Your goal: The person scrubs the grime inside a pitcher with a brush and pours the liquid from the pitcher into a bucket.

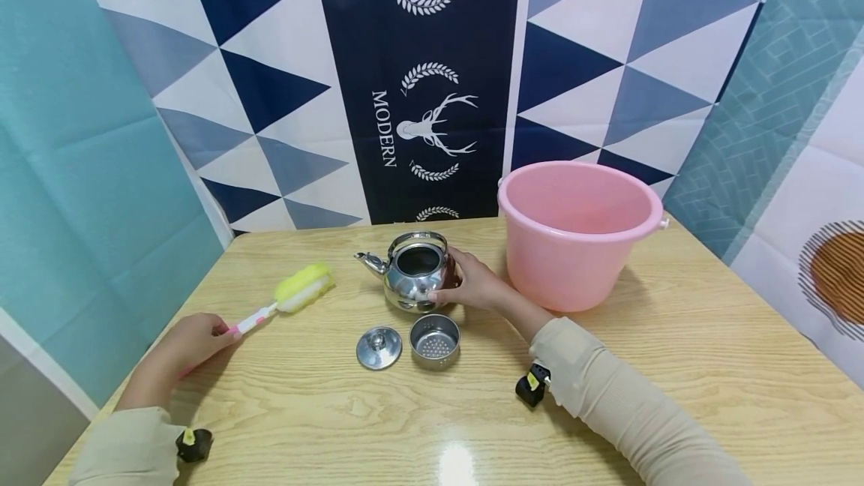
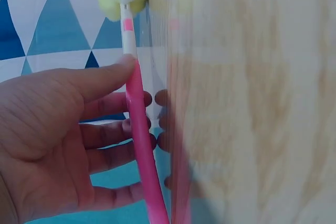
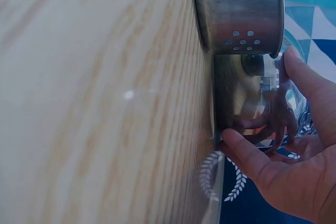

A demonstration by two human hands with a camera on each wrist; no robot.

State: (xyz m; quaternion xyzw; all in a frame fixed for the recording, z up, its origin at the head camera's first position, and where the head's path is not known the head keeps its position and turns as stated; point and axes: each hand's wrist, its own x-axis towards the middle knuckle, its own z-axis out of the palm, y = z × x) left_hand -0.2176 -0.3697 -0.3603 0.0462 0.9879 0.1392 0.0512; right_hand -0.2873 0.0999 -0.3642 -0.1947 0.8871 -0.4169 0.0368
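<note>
My left hand [image 1: 192,340] pinches the pink handle [image 2: 139,124] of a cleaning brush with a yellow and white sponge head [image 1: 302,289]. The brush points away to the right over the table. Around the right side of a shiny metal teapot [image 1: 405,292] curls my right hand [image 1: 478,285], thumb at the front. Its spout faces left, its handle stands up, and its top is uncovered. A round metal lid [image 1: 379,349] with a knob lies in front of it. Beside the lid sits a metal strainer cup [image 1: 435,351] with a perforated bottom, close to the teapot.
A large pink bucket [image 1: 567,272] stands at the back right, behind my right forearm. The wooden table [image 1: 324,426] ends at a patterned cloth wall [image 1: 270,96] behind, with further cloth hangings at both sides.
</note>
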